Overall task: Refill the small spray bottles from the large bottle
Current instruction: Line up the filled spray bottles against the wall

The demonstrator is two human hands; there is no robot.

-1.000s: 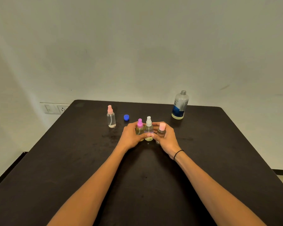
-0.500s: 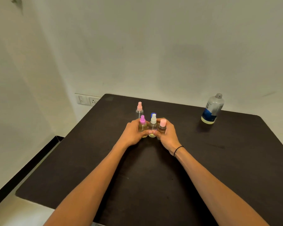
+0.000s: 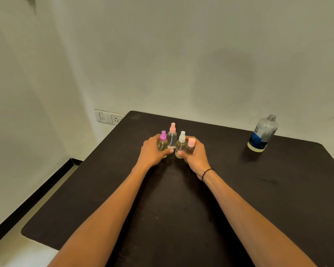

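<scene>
Several small spray bottles stand in a tight cluster at the table's middle. My left hand grips the purple-capped bottle with yellowish liquid. My right hand holds the white-capped bottle and the pink-capped bottle together. Just behind them, between my hands, stands a clear bottle with a light pink sprayer, untouched. The large bottle with a blue label stands uncapped at the far right, with a little yellow liquid at its bottom.
The dark table ends close on the left, with floor below. A wall with a switch and socket plate runs right behind the table. The blue cap is hidden behind the bottles.
Both hands have slid their bottles away from me toward the light pink sprayer bottle, so all stand together. The purple bottle has parted slightly from the white one. The view has shifted left.
</scene>
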